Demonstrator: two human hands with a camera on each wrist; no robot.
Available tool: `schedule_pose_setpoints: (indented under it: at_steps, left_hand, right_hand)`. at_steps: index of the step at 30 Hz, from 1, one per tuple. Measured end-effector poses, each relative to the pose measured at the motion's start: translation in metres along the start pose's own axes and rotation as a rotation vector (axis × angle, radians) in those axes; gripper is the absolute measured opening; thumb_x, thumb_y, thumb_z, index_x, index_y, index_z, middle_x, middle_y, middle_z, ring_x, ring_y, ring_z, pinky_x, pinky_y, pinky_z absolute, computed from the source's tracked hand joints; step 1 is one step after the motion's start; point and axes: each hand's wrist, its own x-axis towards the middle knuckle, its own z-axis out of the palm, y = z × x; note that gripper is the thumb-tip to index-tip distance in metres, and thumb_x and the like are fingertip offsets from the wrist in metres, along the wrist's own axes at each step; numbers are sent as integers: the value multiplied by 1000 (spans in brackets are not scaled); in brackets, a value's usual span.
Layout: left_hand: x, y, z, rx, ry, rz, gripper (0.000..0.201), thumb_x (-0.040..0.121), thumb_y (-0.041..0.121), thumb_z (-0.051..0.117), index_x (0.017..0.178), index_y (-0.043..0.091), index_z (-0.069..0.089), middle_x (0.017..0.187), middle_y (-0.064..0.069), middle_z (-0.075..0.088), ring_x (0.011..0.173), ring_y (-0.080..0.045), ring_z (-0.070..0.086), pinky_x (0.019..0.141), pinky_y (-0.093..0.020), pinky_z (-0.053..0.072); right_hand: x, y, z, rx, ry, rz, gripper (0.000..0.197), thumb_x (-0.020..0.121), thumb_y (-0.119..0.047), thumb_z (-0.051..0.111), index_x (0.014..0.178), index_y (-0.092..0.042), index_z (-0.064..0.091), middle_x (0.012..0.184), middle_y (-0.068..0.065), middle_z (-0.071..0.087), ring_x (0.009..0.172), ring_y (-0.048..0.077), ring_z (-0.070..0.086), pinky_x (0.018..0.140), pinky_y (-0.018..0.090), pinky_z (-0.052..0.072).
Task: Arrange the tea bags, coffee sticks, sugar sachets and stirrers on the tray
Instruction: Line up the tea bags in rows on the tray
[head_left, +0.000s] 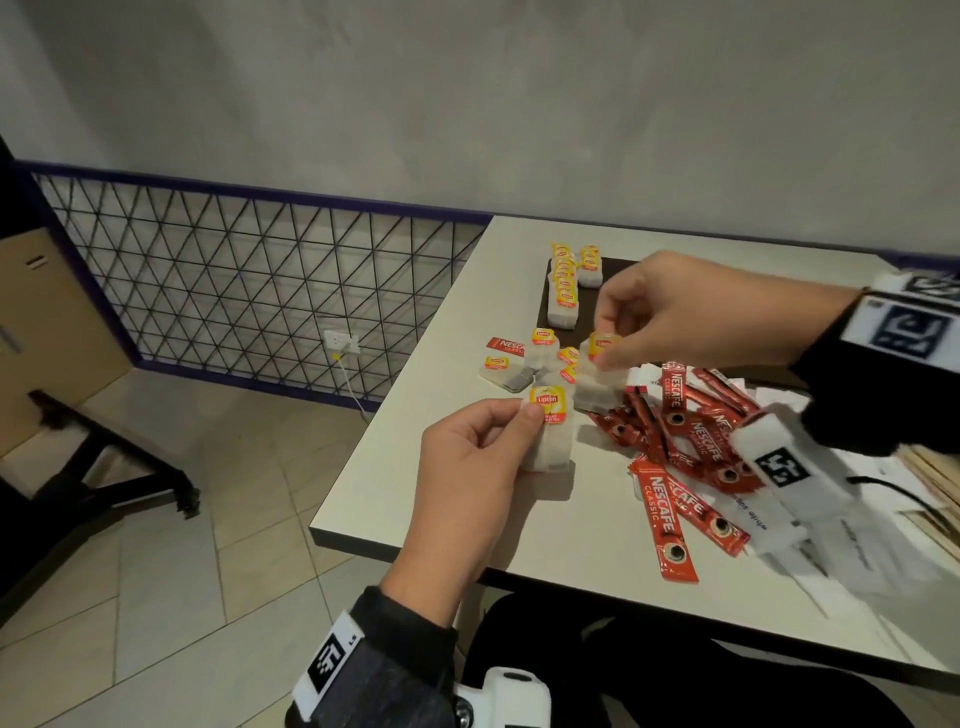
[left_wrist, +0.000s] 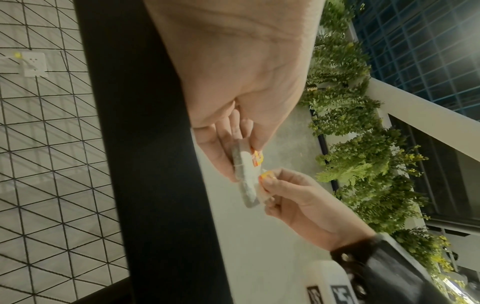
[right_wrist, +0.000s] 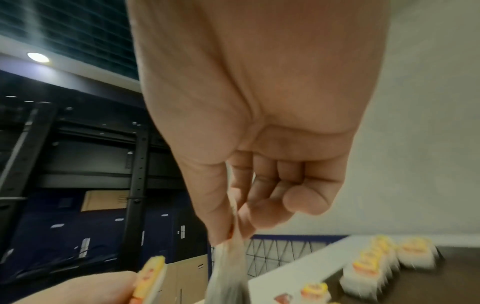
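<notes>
Toward the upper middle of the head view, we have a row of tea bags (head_left: 565, 296) already lined up on the dark tray (head_left: 613, 270), so the task is only begun. Loose tea bags (head_left: 540, 358) lie mid-frame on the tabletop (head_left: 415, 467), coffee sticks (head_left: 685, 441) sprawl lower right, sugar sachets (head_left: 748, 514) sit partly under them, and wooden stirrers (head_left: 930, 478) wait at the right edge. Our left hand (head_left: 467, 467) pinches one tea bag (head_left: 549, 431); our right hand (head_left: 691, 312) pinches a small stack of tea bags (head_left: 600, 379) above the tabletop.
</notes>
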Motion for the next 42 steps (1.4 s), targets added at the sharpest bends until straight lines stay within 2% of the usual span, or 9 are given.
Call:
schedule_pose_setpoints:
  at_steps: [9,13,17,21,23,26,33,38,42]
  left_hand:
    - [-2,2,2,-52,-54,-14,15,94,11,67,103,4,78,93,-14,79,84,-18,73,77,-39,62]
    - [-5,4,-1,-23,-109,10,20,98,10,61,108,3,77,99,-13,79,85,-12,72,66,-21,57]
    - [-3,2,-1,-60,-128,-8,24,102,17,56,108,7,77,103,-17,78,94,-23,72,78,-35,60]
    - [-3,4,2,-148,-140,-72,37,98,34,53,95,9,80,96,-19,78,87,-25,74,77,-35,60]
    - [-3,5,1,-139,-142,-70,28,98,29,58,98,11,80,87,-11,78,80,-18,72,75,-34,58]
    - [-4,3,0,-86,-154,-38,19,95,13,66,111,12,76,97,-14,79,96,-35,74,91,-50,56]
    - [-4,2,-1,-57,-143,20,23,95,0,62,112,12,74,104,-6,80,98,-15,75,82,-24,59]
    - [-4,1,0,-70,-143,31,23,96,-1,61,110,11,74,102,-5,80,97,-15,75,83,-24,59]
    - [-4,1,0,-70,-123,14,25,95,-1,62,113,12,74,100,-7,80,94,-15,75,84,-26,59]
  right_hand:
    - [-41,-37,4,121,-335,-139,34,72,-34,90,100,-31,71,81,3,74,66,20,65,63,38,52]
    - [-29,-38,26,-39,-209,-192,47,79,-38,86,119,-35,62,75,-6,68,61,-2,60,55,14,43]
    - [-27,-36,35,-45,-100,-172,54,78,-35,87,125,-35,60,77,-9,66,66,-5,58,58,10,44]
    - [-25,-33,38,-6,-34,-135,57,77,-34,88,127,-34,60,77,-9,66,65,-6,60,56,12,44]
    - [-25,-32,40,-3,-12,-121,55,78,-34,88,126,-34,61,78,-9,66,67,-4,62,55,12,45]
    - [-26,-31,42,20,-4,-118,52,77,-37,88,122,-32,63,76,-8,68,65,2,66,56,15,50]
    - [-29,-27,42,46,19,-94,51,76,-39,88,121,-34,63,78,-9,69,69,4,69,63,25,58]
    - [-34,-23,41,111,57,-35,52,76,-53,82,119,-33,63,82,-6,70,66,4,70,65,28,59]
    - [-38,-18,40,354,-62,45,32,82,-38,81,105,-18,74,80,6,76,65,12,72,76,46,62]
